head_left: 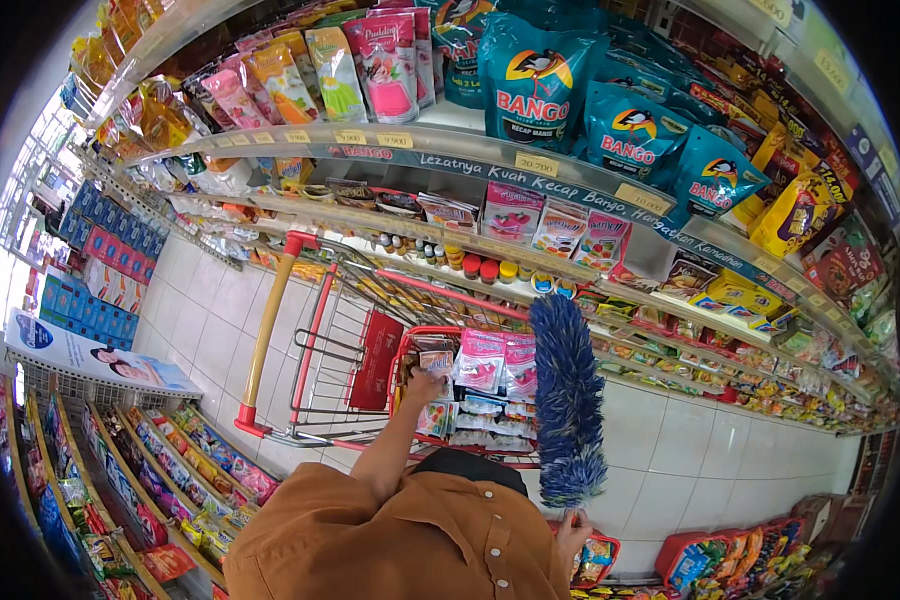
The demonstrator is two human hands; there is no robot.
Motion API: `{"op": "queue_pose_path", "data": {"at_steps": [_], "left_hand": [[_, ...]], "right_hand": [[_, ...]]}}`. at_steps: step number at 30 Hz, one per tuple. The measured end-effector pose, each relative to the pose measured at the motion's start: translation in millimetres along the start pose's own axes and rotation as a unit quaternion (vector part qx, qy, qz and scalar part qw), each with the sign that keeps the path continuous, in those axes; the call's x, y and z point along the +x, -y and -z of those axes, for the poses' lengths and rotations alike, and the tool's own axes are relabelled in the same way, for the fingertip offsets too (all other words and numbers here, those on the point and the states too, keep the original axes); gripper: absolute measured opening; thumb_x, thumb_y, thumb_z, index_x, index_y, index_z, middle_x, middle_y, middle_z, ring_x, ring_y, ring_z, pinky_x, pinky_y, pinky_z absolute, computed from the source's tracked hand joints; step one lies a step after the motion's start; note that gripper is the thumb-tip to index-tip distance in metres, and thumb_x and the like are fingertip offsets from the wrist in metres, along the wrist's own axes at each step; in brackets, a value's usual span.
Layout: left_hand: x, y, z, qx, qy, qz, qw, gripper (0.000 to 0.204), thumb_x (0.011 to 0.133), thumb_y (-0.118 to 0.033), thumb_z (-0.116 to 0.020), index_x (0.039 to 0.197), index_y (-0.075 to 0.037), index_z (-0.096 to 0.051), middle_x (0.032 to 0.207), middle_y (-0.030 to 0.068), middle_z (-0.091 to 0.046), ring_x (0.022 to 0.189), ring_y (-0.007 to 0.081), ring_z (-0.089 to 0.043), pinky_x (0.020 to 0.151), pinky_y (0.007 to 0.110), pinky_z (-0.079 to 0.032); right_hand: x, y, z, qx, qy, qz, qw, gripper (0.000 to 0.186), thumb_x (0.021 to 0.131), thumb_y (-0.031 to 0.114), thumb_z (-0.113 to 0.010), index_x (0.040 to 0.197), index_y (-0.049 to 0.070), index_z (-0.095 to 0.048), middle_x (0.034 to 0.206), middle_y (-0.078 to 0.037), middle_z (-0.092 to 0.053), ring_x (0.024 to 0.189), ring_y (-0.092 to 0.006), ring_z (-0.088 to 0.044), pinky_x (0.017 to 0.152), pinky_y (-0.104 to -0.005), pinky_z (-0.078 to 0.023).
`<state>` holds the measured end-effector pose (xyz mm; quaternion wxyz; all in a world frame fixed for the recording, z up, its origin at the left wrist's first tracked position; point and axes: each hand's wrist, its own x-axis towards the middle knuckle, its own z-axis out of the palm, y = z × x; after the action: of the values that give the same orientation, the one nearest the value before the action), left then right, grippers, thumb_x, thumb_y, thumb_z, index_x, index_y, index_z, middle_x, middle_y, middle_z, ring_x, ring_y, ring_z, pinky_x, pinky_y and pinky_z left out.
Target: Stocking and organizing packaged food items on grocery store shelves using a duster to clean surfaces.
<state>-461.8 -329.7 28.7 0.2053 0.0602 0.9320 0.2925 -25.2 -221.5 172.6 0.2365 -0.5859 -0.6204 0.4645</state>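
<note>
My left hand [426, 387] reaches into a red basket inside the shopping cart [310, 360]. Its fingers curl at the brown-and-white packets [436, 362] on the basket's left side, and seem closed on one of them. Beside it lie pink packets [482, 360], with a row of dark-and-white packets [492, 424] below. At the lower right, my right hand [572, 535] is closed around the handle end of a fluffy blue duster [568, 400]. The duster stands up alongside the basket, its head pointing toward the shelves.
Ahead, a long shelf [450, 145] holds teal pouches [538, 85], pink pouches [385, 65] and small jars [488, 270]. Racks of snack packets [160, 480] stand at the lower left. Blue boxes [100, 270] are stacked at far left. Filled red baskets [710, 560] sit at the lower right.
</note>
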Motion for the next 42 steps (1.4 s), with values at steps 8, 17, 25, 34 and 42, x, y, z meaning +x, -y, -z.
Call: {"op": "queue_pose_path", "data": {"at_steps": [8, 17, 25, 34, 42], "left_hand": [[1, -3, 40, -0.046, 0.067, 0.039, 0.996, 0.07, 0.06, -0.042, -0.085, 0.109, 0.001, -0.058, 0.104, 0.0208, -0.067, 0.088, 0.0348, -0.067, 0.076, 0.04, -0.053], [-28, -68, 84, -0.61, 0.132, 0.033, 0.781, 0.041, 0.091, -0.018, -0.059, 0.129, -0.008, -0.047, 0.114, 0.0057, -0.06, 0.099, 0.0208, -0.06, 0.085, 0.039, -0.049], [-43, -152, 115, -0.74, 0.236, -0.002, 0.63, 0.082, 0.09, -0.072, -0.03, 0.145, -0.011, -0.034, 0.14, 0.0092, -0.046, 0.128, 0.0253, -0.043, 0.106, 0.043, -0.036], [-61, -171, 115, -0.73, 0.244, 0.039, 0.638, 0.104, 0.08, -0.086, -0.022, 0.148, -0.008, -0.027, 0.143, 0.0117, -0.043, 0.129, 0.0283, -0.042, 0.108, 0.044, -0.031], [-73, -184, 128, -0.742, 0.264, -0.002, 0.616, 0.104, 0.079, -0.086, -0.02, 0.146, -0.006, -0.032, 0.143, 0.0119, -0.044, 0.13, 0.0286, -0.042, 0.108, 0.045, -0.032]], "right_hand": [[14, -29, 6, -0.076, 0.005, 0.042, 0.996, 0.027, 0.086, 0.013, -0.061, 0.069, -0.005, -0.051, 0.051, -0.008, -0.041, 0.051, -0.0116, -0.032, 0.046, -0.0342, -0.029], [36, 6, -5, -0.113, 0.104, 0.035, 0.988, 0.021, 0.085, 0.018, -0.062, 0.084, -0.002, -0.064, 0.056, -0.015, -0.053, 0.05, -0.0197, -0.049, 0.052, -0.0366, -0.04], [54, 59, -11, -0.312, 0.103, 0.105, 0.939, 0.035, 0.087, 0.041, -0.06, 0.08, 0.006, -0.065, 0.068, -0.021, -0.063, 0.066, -0.042, -0.062, 0.061, -0.0491, -0.048], [70, 74, 15, -0.325, 0.101, 0.165, 0.926, 0.033, 0.087, 0.037, -0.062, 0.074, 0.007, -0.062, 0.058, -0.02, -0.056, 0.058, -0.0425, -0.057, 0.055, -0.0477, -0.045], [70, 61, 14, -0.304, 0.127, 0.185, 0.926, 0.037, 0.087, 0.043, -0.059, 0.077, 0.008, -0.064, 0.062, -0.019, -0.061, 0.06, -0.0419, -0.061, 0.058, -0.0492, -0.047]]}}
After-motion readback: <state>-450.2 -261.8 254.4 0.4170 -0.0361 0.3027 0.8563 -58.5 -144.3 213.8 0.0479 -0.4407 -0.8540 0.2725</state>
